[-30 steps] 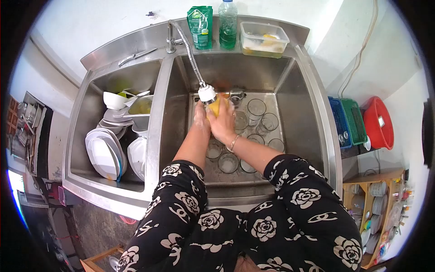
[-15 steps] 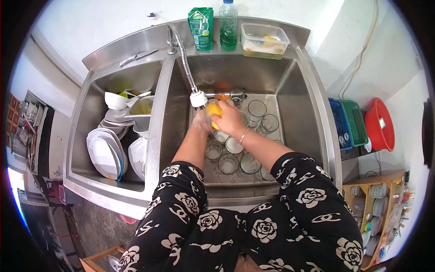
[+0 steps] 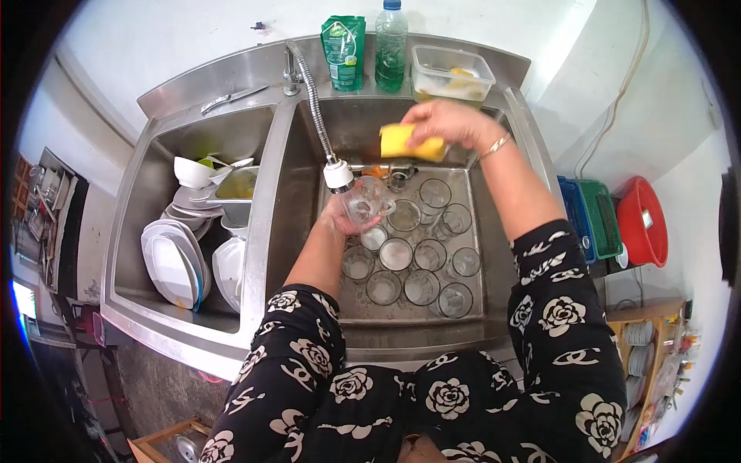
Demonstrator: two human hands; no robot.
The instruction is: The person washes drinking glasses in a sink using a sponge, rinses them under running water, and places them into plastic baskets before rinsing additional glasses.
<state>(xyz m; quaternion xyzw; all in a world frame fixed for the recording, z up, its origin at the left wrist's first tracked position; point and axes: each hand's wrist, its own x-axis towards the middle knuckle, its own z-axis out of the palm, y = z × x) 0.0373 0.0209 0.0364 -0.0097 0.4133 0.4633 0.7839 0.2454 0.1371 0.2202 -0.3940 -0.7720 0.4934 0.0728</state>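
My left hand (image 3: 347,216) is closed around a clear glass mug (image 3: 365,202) with a handle, held just below the white faucet head (image 3: 338,174). Higher up and to the right, my right hand (image 3: 451,125) grips a yellow sponge (image 3: 409,143), held over the back part of the right sink basin (image 3: 505,262). Several drinking glasses (image 3: 421,287) stand on the basin floor beneath both hands. Behind the mug, at the back of the basin, lies an orange item (image 3: 378,171) that I cannot make out.
Stacked white plates and bowls (image 3: 171,262) fill the left basin. On the back ledge are a knife (image 3: 234,98), a green pouch (image 3: 344,54), a bottle of green liquid (image 3: 390,50) and a plastic tub (image 3: 452,75). A red basin (image 3: 642,220) and green basket (image 3: 602,212) stand at right.
My right hand has moved up and to the right, carrying the sponge away from the mug. My left hand stays under the faucet, and the mug now shows plainly.
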